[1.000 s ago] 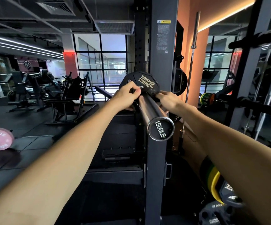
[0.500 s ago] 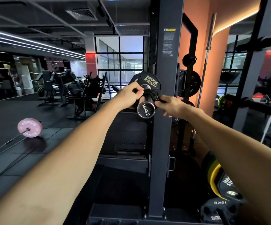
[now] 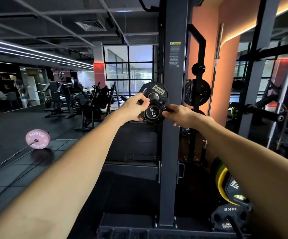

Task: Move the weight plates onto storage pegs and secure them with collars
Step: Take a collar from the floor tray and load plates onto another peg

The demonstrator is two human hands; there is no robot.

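Left hand [image 3: 134, 107] and right hand [image 3: 180, 113] pinch black collar [image 3: 154, 120] around peg end [image 3: 152, 112]; black plate [image 3: 154, 91] behind, apparently seated.

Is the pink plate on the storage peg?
No, the pink plate sits on a barbell on the floor, far left of the peg.

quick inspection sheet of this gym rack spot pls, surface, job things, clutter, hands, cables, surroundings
surface: dark rubber floor tiles.
job's things: black Hammer Strength weight plate on the steel peg with the 1500LB end cap; black plastic collar around the peg's end.
clutter: black 10KG plate and yellow-rimmed plate low on the right.
grippers: left hand and right hand both grip the collar.
cables: nothing seen.
surroundings: dark rack upright; pink Rogue plate on a barbell on the floor.
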